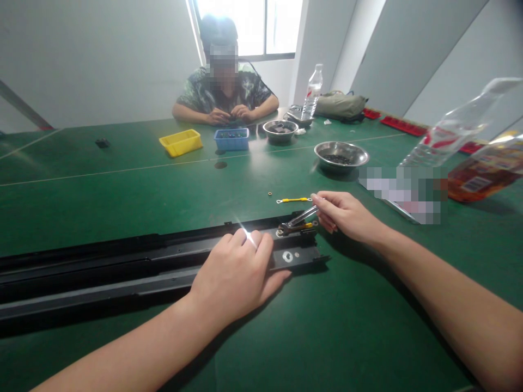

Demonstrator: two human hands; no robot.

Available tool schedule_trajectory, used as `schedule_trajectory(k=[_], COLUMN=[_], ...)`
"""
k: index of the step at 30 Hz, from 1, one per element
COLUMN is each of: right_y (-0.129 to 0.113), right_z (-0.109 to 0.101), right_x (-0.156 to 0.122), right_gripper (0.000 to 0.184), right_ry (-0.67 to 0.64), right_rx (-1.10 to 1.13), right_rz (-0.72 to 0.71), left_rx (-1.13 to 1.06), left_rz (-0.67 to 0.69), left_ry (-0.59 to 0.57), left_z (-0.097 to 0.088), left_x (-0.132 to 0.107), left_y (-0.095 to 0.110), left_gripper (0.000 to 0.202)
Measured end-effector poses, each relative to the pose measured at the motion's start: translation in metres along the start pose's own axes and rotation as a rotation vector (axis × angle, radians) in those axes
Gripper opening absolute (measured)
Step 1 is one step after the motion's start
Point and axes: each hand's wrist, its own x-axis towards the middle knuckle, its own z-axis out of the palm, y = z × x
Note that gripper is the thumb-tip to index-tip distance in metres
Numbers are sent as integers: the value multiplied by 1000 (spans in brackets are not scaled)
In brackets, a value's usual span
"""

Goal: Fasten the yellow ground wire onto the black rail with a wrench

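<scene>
A long black metal rail [122, 267] lies across the green table [122, 185]. My left hand [237, 275] rests on top of the rail near its right end, fingers curled over it. My right hand [347, 215] pinches a small metal wrench [300, 218] whose head sits on a fastener at the rail's end, beside a yellow wire [304, 225]. A second yellow wire with ring ends [293, 200] and a small nut [270, 193] lie loose just behind the rail.
A metal bowl [341, 155] with dark parts stands behind my right hand. Further back are another bowl [280, 129], a blue bin [231, 139] and a yellow bin [181, 141]. A person sits opposite, hands [231, 114] together. Bottles [449, 136] lie at the right.
</scene>
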Motion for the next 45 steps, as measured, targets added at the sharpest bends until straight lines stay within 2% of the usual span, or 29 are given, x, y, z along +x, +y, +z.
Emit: schedule_trajectory(k=[18,27,29,33,38,45], right_y=[-1,-5,-9,-18,-22,-23], right_z=[2,1,-3,-13,-23,-26], right_x=[-1,0,-1,-4,-9,-11], right_gripper=[51,54,54,52,54,50], right_ry=[-15,16,-26,-200,-427,-474], right_rx=[-21,-100,-135,-237,-253,-245], right_rz=[-27,63,130,259,317,323], left_rx=[12,12,12,6,8,6], left_rz=[6,6,7,6,7,0], left_ry=[12,20,26,24,21,-4], left_z=[1,0,0,-1,-1,-1], left_x=[1,1,0,-1,1,0], left_y=[0,0,0,0,0,0], left_gripper=[48,47,47,47,47,47])
